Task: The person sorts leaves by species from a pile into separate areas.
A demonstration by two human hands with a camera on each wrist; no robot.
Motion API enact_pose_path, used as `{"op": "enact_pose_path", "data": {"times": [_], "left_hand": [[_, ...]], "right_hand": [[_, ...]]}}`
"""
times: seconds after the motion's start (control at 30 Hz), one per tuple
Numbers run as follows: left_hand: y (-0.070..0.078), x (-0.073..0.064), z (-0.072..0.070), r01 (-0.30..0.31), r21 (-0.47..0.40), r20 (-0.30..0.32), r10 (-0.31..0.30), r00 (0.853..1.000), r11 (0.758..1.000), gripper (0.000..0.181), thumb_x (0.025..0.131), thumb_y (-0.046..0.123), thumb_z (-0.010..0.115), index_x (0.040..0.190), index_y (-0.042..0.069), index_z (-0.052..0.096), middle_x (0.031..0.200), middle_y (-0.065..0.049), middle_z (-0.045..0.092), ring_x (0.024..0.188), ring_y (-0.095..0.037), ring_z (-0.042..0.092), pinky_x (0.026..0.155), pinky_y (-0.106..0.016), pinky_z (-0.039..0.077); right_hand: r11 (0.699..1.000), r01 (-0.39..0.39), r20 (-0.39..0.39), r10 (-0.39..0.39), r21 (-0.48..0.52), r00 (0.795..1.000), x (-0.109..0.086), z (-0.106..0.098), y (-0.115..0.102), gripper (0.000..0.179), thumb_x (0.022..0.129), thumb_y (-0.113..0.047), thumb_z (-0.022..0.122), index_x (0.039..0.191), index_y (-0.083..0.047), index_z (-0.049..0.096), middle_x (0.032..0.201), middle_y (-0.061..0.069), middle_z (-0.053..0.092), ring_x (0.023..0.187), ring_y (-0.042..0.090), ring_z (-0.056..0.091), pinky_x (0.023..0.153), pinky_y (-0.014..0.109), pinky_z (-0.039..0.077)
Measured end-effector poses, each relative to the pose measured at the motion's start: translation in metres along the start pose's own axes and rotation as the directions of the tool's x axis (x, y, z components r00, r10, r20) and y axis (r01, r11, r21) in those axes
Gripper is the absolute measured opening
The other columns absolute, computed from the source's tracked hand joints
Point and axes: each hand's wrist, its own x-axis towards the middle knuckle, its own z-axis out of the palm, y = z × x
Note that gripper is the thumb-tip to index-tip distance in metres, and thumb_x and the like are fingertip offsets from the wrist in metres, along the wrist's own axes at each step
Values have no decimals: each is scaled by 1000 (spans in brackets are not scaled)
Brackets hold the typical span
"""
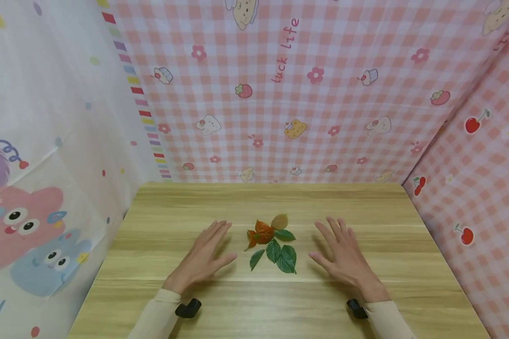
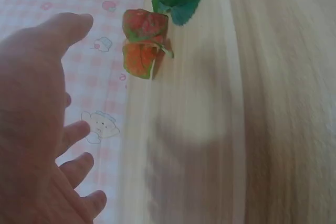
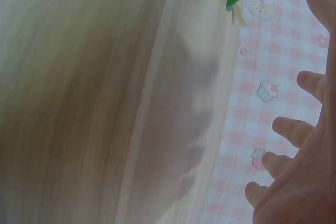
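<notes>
Both hands free, the orange flower [image 1: 265, 232] lying between them!

Here's the left hand [image 1: 201, 254], fingers extended, thumb spread, holding nothing; across from it the right hand [image 1: 342, 254] mirrors that, fingers fanned, no grip on anything. The flower lies on the wooden table [image 1: 280, 306], apart from both hands, with green leaves [image 1: 286, 259] below and to its right in the head view, and a brownish leaf [image 1: 280, 221] just beyond. How far along? Flower and leaves lie gathered together, but nobody's handling them, so this looks like a start or a finish, and these pictures can't settle which; any work left is equally unclear. Whether every leaf joins the flower, I can't tell.
</notes>
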Motion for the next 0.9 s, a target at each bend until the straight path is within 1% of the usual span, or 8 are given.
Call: {"op": "enact_pose_path", "data": {"times": [0.03, 0.07, 0.23, 0.4, 0.5, 0.67, 0.8, 0.9], "left_hand": [[6, 1, -3, 29, -28, 19, -28, 999, 999, 86, 108, 48, 74, 177, 11, 37, 182, -24, 38, 169, -54, 31, 134, -81, 24], [8, 2, -4, 39, -37, 31, -37, 999, 999, 85, 109, 47, 74, 176, 10, 38, 181, -24, 38, 170, -54, 31, 134, -80, 24], [11, 8, -4, 58, -40, 60, -55, 997, 998, 81, 110, 45, 74, 174, 8, 42, 179, -24, 43, 170, -52, 32, 136, -75, 27], [13, 14, 0, 77, -98, 80, -69, 994, 992, 73, 109, 40, 78, 169, 8, 51, 175, -21, 50, 170, -49, 34, 136, -72, 31], [15, 18, 6, 85, -109, 92, -75, 993, 990, 69, 109, 37, 78, 166, 8, 54, 173, -22, 53, 170, -49, 35, 135, -72, 33], [18, 23, 11, 110, -123, 110, -96, 989, 986, 68, 109, 38, 77, 165, 6, 55, 172, -23, 54, 168, -48, 40, 134, -71, 35], [19, 26, 14, 141, -127, 125, -125, 984, 982, 68, 109, 39, 77, 165, 6, 56, 170, -18, 57, 164, -42, 47, 135, -64, 39], [19, 28, 16, 156, -135, 128, -139, 982, 978, 65, 109, 38, 78, 162, 7, 59, 168, -14, 61, 161, -38, 54, 134, -59, 42]], "right_hand": [[1000, 2, 0, -2, 6, 1000, 1, 2, -2, 89, 105, -53, 75, 178, -20, 36, 185, 27, 28, 170, 62, 19, 134, 83, 17], [1000, 8, -1, -8, 14, 1000, 2, 3, -4, 89, 105, -53, 76, 177, -20, 37, 185, 26, 28, 170, 61, 19, 134, 82, 17], [998, 36, -4, -36, 47, 999, 10, 10, -12, 89, 104, -52, 78, 176, -16, 40, 184, 23, 31, 171, 59, 21, 135, 80, 19], [996, 44, -13, -44, 72, 999, 22, 13, -19, 86, 104, -47, 81, 174, -14, 43, 183, 21, 35, 171, 55, 24, 137, 75, 23], [993, 45, -18, -43, 107, 999, 31, 14, -21, 84, 105, -42, 82, 173, -11, 44, 181, 23, 38, 170, 54, 28, 136, 74, 27], [981, 1, 4, -2, 193, 1000, 47, 17, -19, 80, 106, -39, 82, 170, -8, 46, 177, 26, 41, 166, 50, 38, 134, 71, 35], [966, -38, 10, 36, 256, 999, 58, 21, -18, 75, 106, -35, 82, 167, -5, 50, 174, 26, 48, 162, 49, 46, 132, 70, 39], [956, -46, 17, 43, 289, 999, 67, 23, -18, 71, 106, -31, 82, 164, -3, 53, 169, 25, 55, 158, 48, 51, 130, 69, 42]]}}
